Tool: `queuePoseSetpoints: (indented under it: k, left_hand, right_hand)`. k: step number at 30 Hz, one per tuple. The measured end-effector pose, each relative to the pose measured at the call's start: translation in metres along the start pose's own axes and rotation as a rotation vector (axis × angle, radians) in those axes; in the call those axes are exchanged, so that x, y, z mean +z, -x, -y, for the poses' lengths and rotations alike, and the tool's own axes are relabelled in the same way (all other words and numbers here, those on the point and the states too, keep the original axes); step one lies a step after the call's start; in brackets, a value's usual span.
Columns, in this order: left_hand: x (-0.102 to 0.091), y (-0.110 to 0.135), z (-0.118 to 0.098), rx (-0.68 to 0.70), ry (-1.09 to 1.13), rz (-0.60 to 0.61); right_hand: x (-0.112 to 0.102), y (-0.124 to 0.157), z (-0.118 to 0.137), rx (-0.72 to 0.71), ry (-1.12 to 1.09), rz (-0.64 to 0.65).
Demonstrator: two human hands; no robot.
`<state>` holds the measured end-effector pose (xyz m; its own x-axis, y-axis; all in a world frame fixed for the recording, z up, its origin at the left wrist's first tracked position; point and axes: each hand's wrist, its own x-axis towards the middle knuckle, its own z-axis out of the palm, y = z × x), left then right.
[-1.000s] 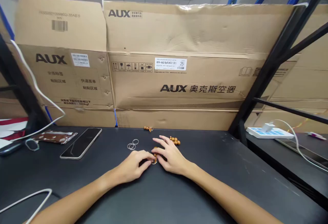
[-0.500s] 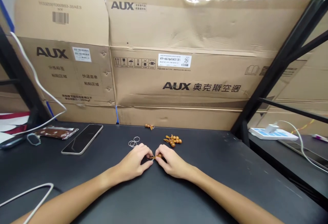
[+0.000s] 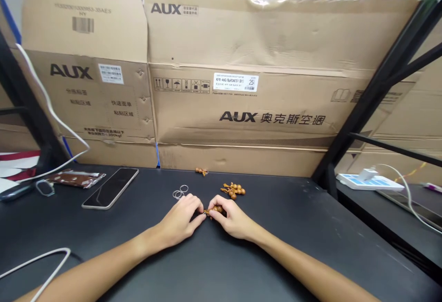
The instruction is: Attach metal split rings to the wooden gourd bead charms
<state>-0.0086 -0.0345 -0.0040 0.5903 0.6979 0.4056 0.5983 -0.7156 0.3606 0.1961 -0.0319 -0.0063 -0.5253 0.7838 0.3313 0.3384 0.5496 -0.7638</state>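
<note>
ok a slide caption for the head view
Left hand and right hand meet at a brown gourd charm over a dark table, silver rings nearby.

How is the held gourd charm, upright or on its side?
On its side: the gourd charm runs sideways in the right hand, cord end toward the left hand.

Counted: one left hand [image 3: 183, 215], one right hand [image 3: 232, 218], one held gourd charm [image 3: 218, 208], one rear gourd charm [image 3: 200, 170], one charm cluster [image 3: 236, 190] (number within indeterminable), three loose metal rings [image 3: 177, 194], one smartphone [image 3: 110, 188], one power strip [image 3: 373, 182].
</note>
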Motion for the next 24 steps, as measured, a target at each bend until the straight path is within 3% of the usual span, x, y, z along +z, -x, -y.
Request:
queuePoseSetpoints:
  k: [13,24]
  left_hand:
    - [-0.0075,-0.0015,-0.0019,0.052,0.118,0.066]
    - [-0.0057,-0.0023,-0.0016,0.075,0.125,-0.025]
  right_hand:
    - [0.0031,-0.0019,-0.0011,0.019,0.045,-0.077]
    - [0.0051,-0.0023,-0.0024,0.101,-0.132,-0.027]
